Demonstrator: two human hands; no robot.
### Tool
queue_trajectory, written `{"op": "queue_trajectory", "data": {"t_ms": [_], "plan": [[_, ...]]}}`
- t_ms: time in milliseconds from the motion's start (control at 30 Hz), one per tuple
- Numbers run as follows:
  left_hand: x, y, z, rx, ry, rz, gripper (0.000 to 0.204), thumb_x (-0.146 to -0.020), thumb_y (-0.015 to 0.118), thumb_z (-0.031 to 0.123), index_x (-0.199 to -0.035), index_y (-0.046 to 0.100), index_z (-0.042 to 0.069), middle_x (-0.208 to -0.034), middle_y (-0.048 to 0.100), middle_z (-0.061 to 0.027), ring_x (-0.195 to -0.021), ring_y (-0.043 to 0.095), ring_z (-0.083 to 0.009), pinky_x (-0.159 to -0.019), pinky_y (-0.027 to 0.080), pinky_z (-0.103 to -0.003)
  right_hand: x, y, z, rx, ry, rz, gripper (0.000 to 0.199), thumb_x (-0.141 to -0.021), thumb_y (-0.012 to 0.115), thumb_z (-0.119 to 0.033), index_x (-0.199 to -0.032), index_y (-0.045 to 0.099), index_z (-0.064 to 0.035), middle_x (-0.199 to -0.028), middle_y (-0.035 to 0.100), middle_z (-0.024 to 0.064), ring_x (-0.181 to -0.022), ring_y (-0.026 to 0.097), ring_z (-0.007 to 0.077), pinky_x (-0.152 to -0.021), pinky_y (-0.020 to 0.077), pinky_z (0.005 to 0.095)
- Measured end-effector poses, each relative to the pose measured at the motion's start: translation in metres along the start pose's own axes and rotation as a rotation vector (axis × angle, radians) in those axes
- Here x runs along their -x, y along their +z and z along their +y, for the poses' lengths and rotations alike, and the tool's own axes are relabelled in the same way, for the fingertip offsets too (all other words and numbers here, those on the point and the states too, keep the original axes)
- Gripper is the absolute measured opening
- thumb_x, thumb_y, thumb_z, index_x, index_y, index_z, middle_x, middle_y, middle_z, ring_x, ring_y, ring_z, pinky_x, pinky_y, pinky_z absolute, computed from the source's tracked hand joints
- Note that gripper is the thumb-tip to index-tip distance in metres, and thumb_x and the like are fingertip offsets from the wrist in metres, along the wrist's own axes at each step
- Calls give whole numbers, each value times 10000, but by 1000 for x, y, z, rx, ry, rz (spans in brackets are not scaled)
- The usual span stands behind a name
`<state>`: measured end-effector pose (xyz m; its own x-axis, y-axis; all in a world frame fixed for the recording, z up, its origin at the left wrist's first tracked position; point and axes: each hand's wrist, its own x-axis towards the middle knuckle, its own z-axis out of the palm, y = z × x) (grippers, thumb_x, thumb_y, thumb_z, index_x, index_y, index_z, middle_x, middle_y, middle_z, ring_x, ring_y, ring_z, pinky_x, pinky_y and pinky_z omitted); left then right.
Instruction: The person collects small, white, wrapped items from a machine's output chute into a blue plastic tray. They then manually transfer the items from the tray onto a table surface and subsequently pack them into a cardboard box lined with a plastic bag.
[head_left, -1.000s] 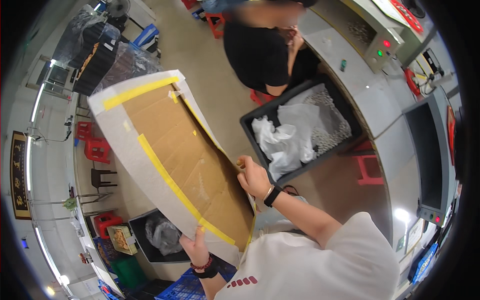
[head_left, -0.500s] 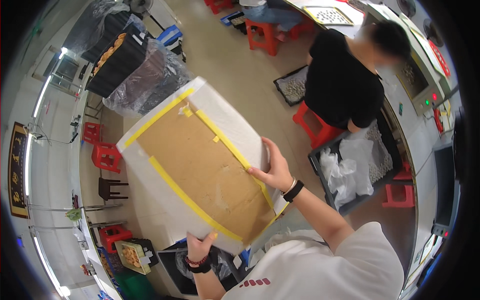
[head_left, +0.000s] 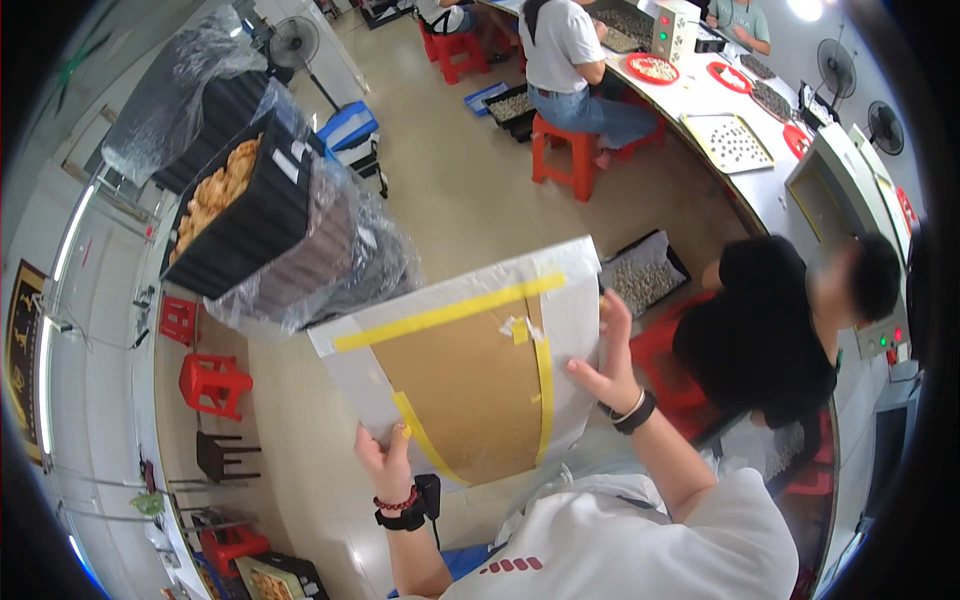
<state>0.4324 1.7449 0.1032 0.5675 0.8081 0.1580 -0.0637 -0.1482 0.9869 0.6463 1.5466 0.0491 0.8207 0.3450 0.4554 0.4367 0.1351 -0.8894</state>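
Note:
Between my hands is a large flat cardboard panel [head_left: 460,385], its edges wrapped in white sheeting held down with yellow tape [head_left: 450,312]. My left hand [head_left: 385,455] grips the left edge near my body, thumb on the taped face. On the opposite edge, my right hand [head_left: 610,365] holds the white border with the thumb on top; its other fingers are partly behind the panel. The panel is tilted in front of my chest, above the floor. Its underside is hidden.
Black crates [head_left: 270,230] draped in clear plastic stand ahead on the left, one holding orange-brown pieces. A person in black [head_left: 755,335] sits close on my right at a long white table [head_left: 690,100]. A tray of small pieces [head_left: 645,275] lies on the floor. Red stools [head_left: 215,385] stand left.
The panel has turned to a more upright angle and come nearer my body. My view has shifted, showing more of the table and seated people. Both hands keep hold of the panel.

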Motion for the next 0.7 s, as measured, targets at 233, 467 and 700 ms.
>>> {"op": "queue_trajectory", "data": {"t_ms": [233, 467, 700], "plan": [[-190, 20, -15, -33, -65, -91, 315, -802, 615, 78, -1062, 490, -50, -945, 594, -69, -832, 546, -128, -782, 431, -268, -254, 74, -3, 588, -383, -402, 540, -638, 721, -288, -1114, 542, -107, -1037, 538, 94, -909, 525, 258, -795, 404, 350], [-396, 53, -52, 61, -97, -271, 323, -792, 642, 112, -1035, 501, -47, -936, 590, -60, -828, 532, -108, -760, 427, -255, -404, 139, 64, 803, -365, -359, 332, -678, 684, -295, -973, 618, -158, -684, 510, 12, -603, 521, 193, -499, 423, 314], [-607, 138, -80, -23, -51, -495, 289, -788, 650, 114, -997, 520, -37, -890, 589, -47, -786, 516, -82, -704, 418, -229, -537, 162, 133, 1040, -237, -227, 377, -699, 663, -323, -1046, 594, -193, -879, 550, 30, -791, 538, 194, -707, 403, 389]]}}
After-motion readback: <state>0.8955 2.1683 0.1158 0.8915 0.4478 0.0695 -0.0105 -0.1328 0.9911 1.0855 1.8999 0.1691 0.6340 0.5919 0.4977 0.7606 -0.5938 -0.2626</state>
